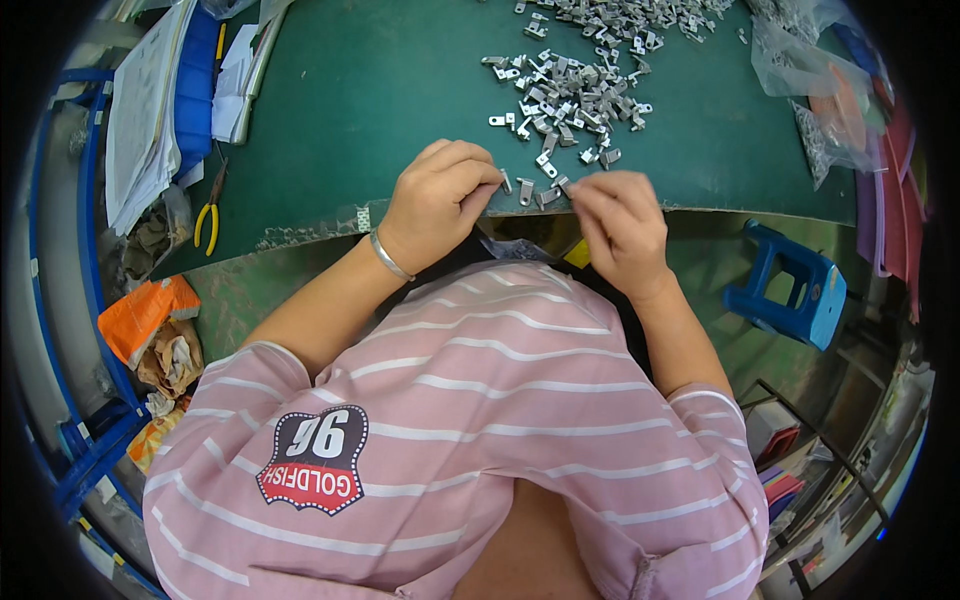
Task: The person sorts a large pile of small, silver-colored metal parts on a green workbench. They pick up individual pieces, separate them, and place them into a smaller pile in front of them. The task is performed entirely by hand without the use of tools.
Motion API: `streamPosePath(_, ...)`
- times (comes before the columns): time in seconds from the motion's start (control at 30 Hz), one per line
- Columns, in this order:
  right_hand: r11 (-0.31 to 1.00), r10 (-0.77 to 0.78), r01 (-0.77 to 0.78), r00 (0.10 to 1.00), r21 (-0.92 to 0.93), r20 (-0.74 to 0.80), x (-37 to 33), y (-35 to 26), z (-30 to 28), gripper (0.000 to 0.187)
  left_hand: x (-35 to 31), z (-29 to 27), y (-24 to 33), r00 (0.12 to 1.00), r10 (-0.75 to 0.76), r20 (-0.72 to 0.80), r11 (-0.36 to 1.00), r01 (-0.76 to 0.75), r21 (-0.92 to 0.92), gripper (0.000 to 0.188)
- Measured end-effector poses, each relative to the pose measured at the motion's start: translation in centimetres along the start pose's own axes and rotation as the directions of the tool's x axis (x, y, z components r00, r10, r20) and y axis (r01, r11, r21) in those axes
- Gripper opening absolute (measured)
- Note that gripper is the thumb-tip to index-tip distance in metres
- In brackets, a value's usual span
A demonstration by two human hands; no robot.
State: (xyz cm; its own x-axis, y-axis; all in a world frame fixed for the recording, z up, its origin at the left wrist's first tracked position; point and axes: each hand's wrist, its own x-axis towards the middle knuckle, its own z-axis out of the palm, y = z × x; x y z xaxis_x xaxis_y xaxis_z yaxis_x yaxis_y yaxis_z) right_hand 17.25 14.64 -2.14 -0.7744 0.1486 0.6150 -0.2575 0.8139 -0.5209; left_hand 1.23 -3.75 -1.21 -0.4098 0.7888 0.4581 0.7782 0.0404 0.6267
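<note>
At the near edge of the green table, my left hand (437, 198) is closed, thumb and forefinger pinched together at a small silver metal bracket (507, 182). Across from it, my right hand (624, 222) has its fingers curled in, slightly blurred. Its fingertips are beside another metal bracket (562, 186); whatever lies between them is hidden. Two loose brackets, one standing out as an L-shaped bracket (526, 190) with a hole, lie between the hands. Just beyond, a pile of the same bent brackets (580, 100) covers the tabletop.
A larger bracket heap (630, 15) lies at the far edge. Yellow-handled pliers (207, 222) and a blue tray (197, 100) with papers are on the left. Clear plastic bags (815, 70) sit at the far right. A blue stool (785, 285) stands below the table on the right.
</note>
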Motion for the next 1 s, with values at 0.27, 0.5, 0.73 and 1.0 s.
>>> streamPosePath(0.27,0.939,0.076,-0.077,0.997,-0.335,-0.016,1.9,1.4,0.2,0.032,0.1,-0.6,0.8,0.993,-0.074,0.092,0.996,0.07,0.05,0.028)
streamPosePath(0.5,0.911,0.095,-0.088,0.995,-0.403,-0.002,2.5,1.6,0.0,0.031,0.9,0.7,0.1,0.994,-0.049,0.096,0.992,0.037,0.118,0.018)
streamPosePath(0.73,0.888,0.063,-0.043,0.998,-0.457,0.029,3.1,2.4,-0.1,0.024,1.1,-0.4,0.9,0.916,-0.358,0.181,0.881,0.396,-0.259,0.009)
streamPosePath(1.0,0.923,0.064,-0.069,0.998,-0.378,-0.026,3.0,2.2,0.1,0.02,2.1,-0.5,0.6,0.867,-0.392,0.309,0.91,0.415,-0.01,0.017)
